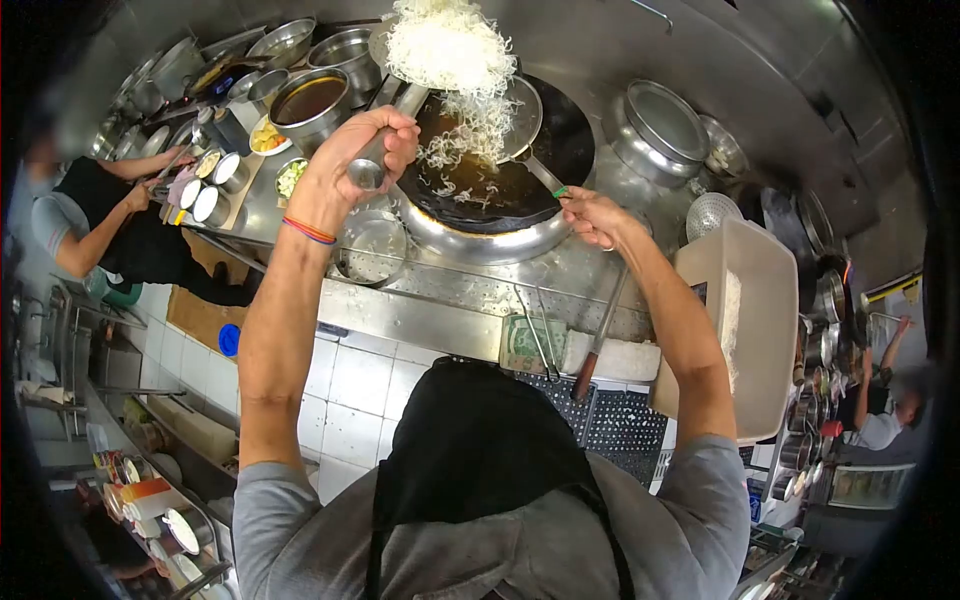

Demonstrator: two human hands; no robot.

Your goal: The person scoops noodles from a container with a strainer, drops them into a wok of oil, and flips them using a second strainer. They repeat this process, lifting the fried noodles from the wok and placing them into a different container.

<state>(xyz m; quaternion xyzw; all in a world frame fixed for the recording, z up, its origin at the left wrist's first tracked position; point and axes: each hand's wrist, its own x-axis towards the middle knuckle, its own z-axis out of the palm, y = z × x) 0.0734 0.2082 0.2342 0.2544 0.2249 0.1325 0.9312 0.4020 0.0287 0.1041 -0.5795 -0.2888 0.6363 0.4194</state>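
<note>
My left hand (pixel 362 160) is closed round the thick metal handle of a large skimmer (pixel 411 98), raised above the wok's far left side. Pale shredded strips (pixel 450 50), like thin noodles or grated vegetable, are heaped on it and hide most of its bowl. Some strips trail down into the dark wok (pixel 565 140), which holds brown liquid. In my right hand (pixel 598 215) is the handle of a wire strainer (pixel 526 115), with something green by my fingers. This strainer is over the wok, beside the falling strips.
Left of the wok stand a pot of dark sauce (pixel 311 100) and a perforated pan (pixel 371 245). Tongs (pixel 538 330) and a rod with a brown handle (pixel 588 375) lie in front. A beige bin (pixel 770 330) stands right. Co-workers (pixel 120 215) work on both sides.
</note>
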